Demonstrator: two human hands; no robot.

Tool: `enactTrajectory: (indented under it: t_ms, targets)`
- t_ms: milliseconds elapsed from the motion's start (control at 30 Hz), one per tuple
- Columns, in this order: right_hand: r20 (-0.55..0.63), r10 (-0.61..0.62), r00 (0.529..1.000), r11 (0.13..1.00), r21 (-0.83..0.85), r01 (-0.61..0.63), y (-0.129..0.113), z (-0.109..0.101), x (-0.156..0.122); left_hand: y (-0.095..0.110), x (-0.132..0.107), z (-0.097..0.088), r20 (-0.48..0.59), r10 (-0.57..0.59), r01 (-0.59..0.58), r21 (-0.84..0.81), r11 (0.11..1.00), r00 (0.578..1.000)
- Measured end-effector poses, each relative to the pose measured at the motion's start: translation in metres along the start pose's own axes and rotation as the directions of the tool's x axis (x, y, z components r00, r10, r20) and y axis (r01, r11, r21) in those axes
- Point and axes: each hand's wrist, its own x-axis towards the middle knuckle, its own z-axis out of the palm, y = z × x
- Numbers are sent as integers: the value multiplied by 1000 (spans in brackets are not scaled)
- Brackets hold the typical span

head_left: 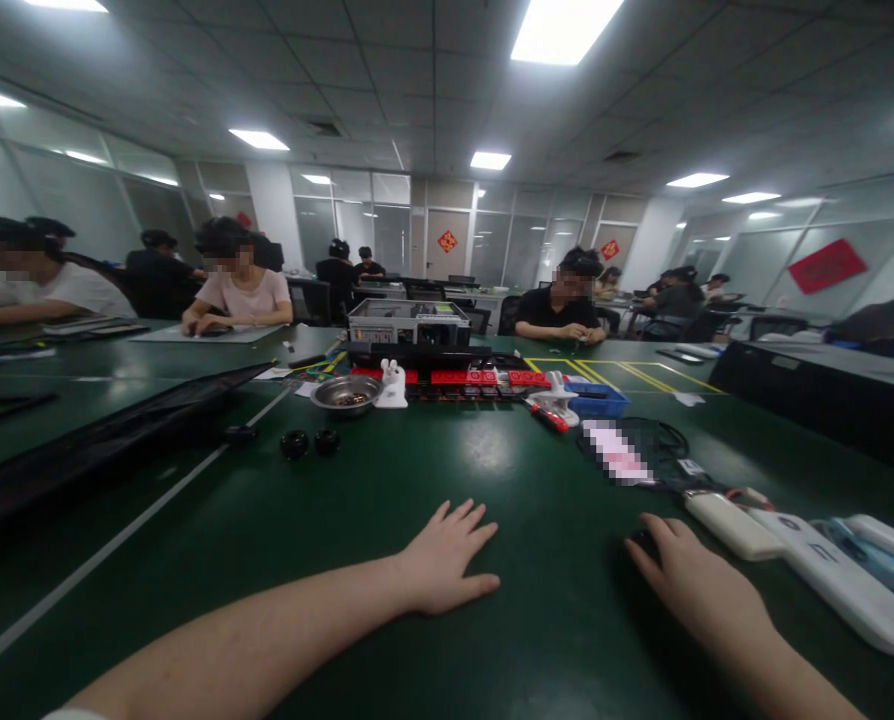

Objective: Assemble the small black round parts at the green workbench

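Observation:
My left hand (447, 562) lies flat on the green tabletop (522, 640), palm down with its fingers spread, and nothing is in it. Over to the right, my right hand (691, 575) curls around a small black rounded object (645, 543). The fingers hide most of that object, so its exact kind is not plain. Just beyond this hand lies a cream-coloured power bank-like block (733, 525). Two black round things (310, 442) sit side by side farther off on the left.
A metal bowl (346, 395) with small parts, a white stand (391, 385), red packs (458, 377), a blue tray (598, 401) and an open computer case (408, 325) line the far side. Black panels lie left and right. A white long device (844, 580) is at right. People sit opposite.

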Motion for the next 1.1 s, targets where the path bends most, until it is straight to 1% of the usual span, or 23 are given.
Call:
enactTrajectory:
  t_ms: [67,133,200,233,267,300,367,433,467,533,567,600,633,667,700,767,800,867,933,967,1033,1067,1100]
  targets:
    - [78,-21,997,1000,1,21,-2,9,9,-2,10,2,-28,6,-6,-12,1000,1000]
    - [107,-94,990,995,43,90,-11,16,23,-5,18,5,-52,3,-5,-36,999,999]
    - [83,-190,978,980,75,184,-31,23,39,-10,29,7,-113,-21,14,-68,998,993]
    - [65,-235,970,970,80,230,-46,28,48,-13,36,7,-175,-51,37,-85,996,983]
    - [36,-271,962,960,88,268,-64,33,58,-17,45,7,-258,-92,68,-100,993,962]
    - [14,-306,952,947,110,303,-84,38,68,-23,56,7,-359,-143,108,-117,987,922]
    - [-31,-378,925,904,203,376,-128,51,86,-40,77,3,-553,-218,161,-150,975,804]
    - [-83,-438,895,818,377,435,-167,65,103,-62,93,-3,-676,-284,174,-227,958,680]
    - [-131,-433,892,756,487,438,-183,71,111,-74,97,-7,-709,-323,167,-282,945,626]
    - [-170,-380,909,597,706,382,-205,81,124,-94,99,-14,-731,-392,139,-384,913,558]
    - [-149,-334,931,503,807,310,-210,85,129,-102,98,-16,-731,-418,135,-415,900,539]
    - [-89,-291,953,401,893,206,-213,88,134,-107,96,-18,-730,-435,145,-426,893,527]
    - [-2,-255,967,296,952,80,-213,91,138,-110,95,-20,-730,-440,169,-417,893,523]
    - [97,-232,968,197,979,-51,-211,92,142,-110,94,-20,-728,-432,199,-388,900,532]
    - [190,-225,956,113,979,-168,-209,92,144,-109,95,-21,-724,-412,223,-348,911,553]
    - [328,-220,919,5,942,-335,-205,91,147,-103,97,-21,-706,-343,229,-255,939,620]
    - [371,-197,908,-33,923,-384,-203,90,147,-100,98,-22,-693,-295,211,-207,956,658]
    - [417,-109,902,-122,895,-428,-202,86,145,-93,100,-24,-664,-203,162,-123,979,720]
    - [438,-27,899,-232,872,-432,-203,81,140,-88,98,-28,-631,-148,143,-60,988,761]
    - [453,-26,891,-277,854,-441,-204,78,137,-86,96,-31,-615,-138,149,-33,988,777]
    - [500,-122,857,-331,794,-510,-205,71,131,-83,91,-36,-577,-119,175,41,984,808]
    - [537,-203,819,-333,748,-574,-205,67,128,-81,88,-39,-557,-102,184,93,979,824]
    - [578,-289,763,-316,695,-646,-205,64,127,-79,86,-42,-537,-79,187,150,971,840]
